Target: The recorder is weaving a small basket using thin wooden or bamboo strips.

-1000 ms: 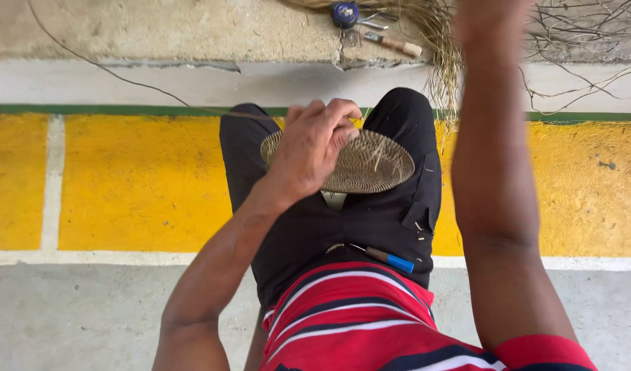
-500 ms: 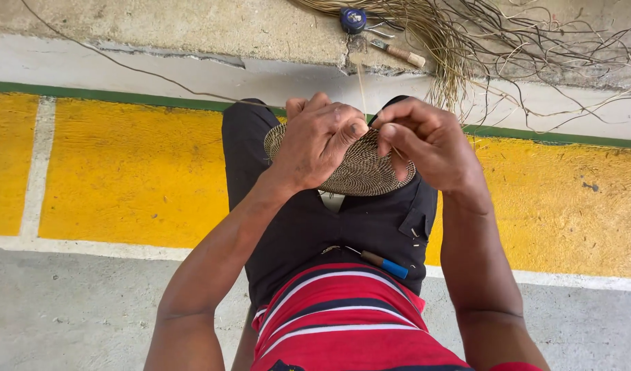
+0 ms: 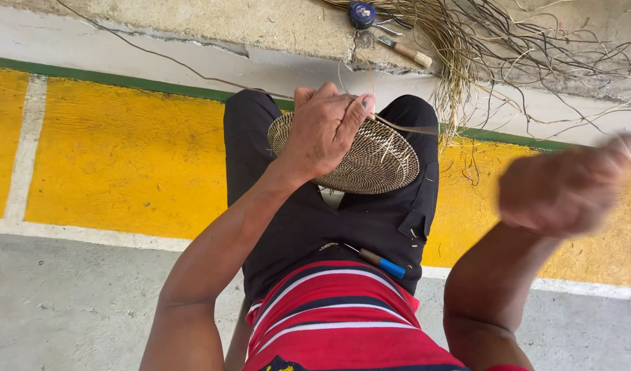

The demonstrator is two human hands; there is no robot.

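Our left hand [image 3: 326, 130] lies over the near-left part of a round woven disc [image 3: 370, 161], a flat coil of dark and pale fibre that rests across our knees, on the black trousers [image 3: 308, 227]. The fingers [image 3: 350, 117] curl over the disc's far rim and the thumb side presses on its top, so the hand grips the disc and holds it steady. A thin pale strand [image 3: 408, 128] runs out from under the fingertips toward the right.

Our right hand [image 3: 569, 189] is raised well to the right of the disc, apart from it, and is blurred. It looks loosely closed, but we cannot tell whether it pinches the strand or anything else.

On our lap, just below the disc, lies a small tool with a brown shaft and a blue end [image 3: 381, 262], near the hem of the red striped shirt [image 3: 336, 316].

Beyond our knees, on the concrete ledge [image 3: 192, 20], a loose bundle of dry fibres and dark stems [image 3: 480, 48] spreads out. Beside it lie a wooden-handled tool [image 3: 408, 51] and a small round blue object [image 3: 362, 14]. The floor [image 3: 123, 158] under our legs is painted yellow with white lines and a green edge.
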